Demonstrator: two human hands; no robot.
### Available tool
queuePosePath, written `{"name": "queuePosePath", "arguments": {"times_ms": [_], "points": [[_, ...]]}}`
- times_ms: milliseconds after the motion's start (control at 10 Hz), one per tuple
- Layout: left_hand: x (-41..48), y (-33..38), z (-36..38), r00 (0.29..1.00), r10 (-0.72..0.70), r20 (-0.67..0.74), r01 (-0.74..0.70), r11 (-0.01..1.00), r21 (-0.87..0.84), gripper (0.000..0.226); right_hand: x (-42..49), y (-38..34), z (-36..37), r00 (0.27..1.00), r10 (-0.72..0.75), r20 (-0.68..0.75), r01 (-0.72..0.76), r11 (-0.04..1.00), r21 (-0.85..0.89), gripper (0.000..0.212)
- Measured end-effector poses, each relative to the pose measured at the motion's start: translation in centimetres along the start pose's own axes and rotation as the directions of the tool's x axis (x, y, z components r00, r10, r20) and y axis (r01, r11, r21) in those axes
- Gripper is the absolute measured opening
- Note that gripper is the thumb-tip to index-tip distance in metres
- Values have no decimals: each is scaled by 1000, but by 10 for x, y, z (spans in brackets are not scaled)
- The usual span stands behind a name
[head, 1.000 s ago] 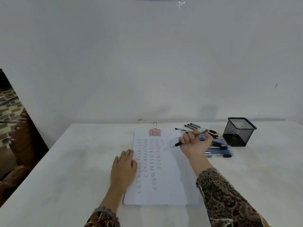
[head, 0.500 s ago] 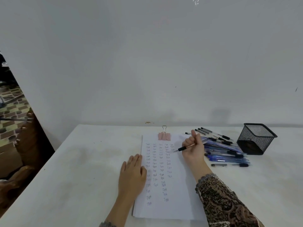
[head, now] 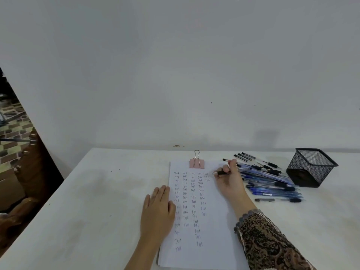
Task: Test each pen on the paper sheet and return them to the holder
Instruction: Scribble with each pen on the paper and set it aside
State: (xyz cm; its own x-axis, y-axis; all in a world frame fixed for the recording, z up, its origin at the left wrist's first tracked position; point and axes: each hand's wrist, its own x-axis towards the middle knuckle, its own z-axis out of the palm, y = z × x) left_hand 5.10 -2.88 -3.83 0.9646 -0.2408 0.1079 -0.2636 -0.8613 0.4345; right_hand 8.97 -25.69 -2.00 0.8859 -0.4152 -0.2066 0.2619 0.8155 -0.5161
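Right hand [head: 228, 180] is gripping a pen [head: 222, 172], tip at the top right of the paper sheet [head: 214, 230], beside the rows of test scribbles. Left hand [head: 158, 209] lies flat on the sheet's left edge. The pen pile [head: 270, 182] sits just right, with the mesh holder [head: 311, 167] further right on the bench [head: 87, 211].

L hand [head: 158, 209] flat, fingers straight; R hand [head: 228, 179] curled, pinching

black wire-mesh metal holder [head: 311, 167] | matt white paper sheet [head: 212, 227] | pink, seemingly metal binder clip [head: 197, 163] | matt white table [head: 93, 201]
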Motion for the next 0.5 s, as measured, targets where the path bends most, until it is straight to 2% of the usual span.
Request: {"name": "queuePosePath", "arguments": {"times_ms": [100, 200, 300, 400, 500], "points": [[0, 1, -1, 1000, -1, 5, 1, 1000, -6, 51, -4, 2, 4, 999, -44, -14, 45, 998, 47, 34], [-1, 1, -2, 1000, 1, 2, -1, 1000, -2, 51, -5, -1, 8, 998, -60, -2, 60, 994, 88, 51], [-1, 1, -1, 1000, -1, -5, 1, 1000, 4, 51, -5, 1, 9, 995, -93, 37, 90, 993, 82, 30], [-1, 1, -1, 1000, -2, -6, 2, 1000, 9, 51, -7, 4, 8, 992, -107, 63, 94, 978, 187, 13], [-1, 1, -1, 1000, -3, -6, 3, 1000, 6, 51, -11, 6, 1, 997, -72, -7, 70, 938, 339, 47]]}}
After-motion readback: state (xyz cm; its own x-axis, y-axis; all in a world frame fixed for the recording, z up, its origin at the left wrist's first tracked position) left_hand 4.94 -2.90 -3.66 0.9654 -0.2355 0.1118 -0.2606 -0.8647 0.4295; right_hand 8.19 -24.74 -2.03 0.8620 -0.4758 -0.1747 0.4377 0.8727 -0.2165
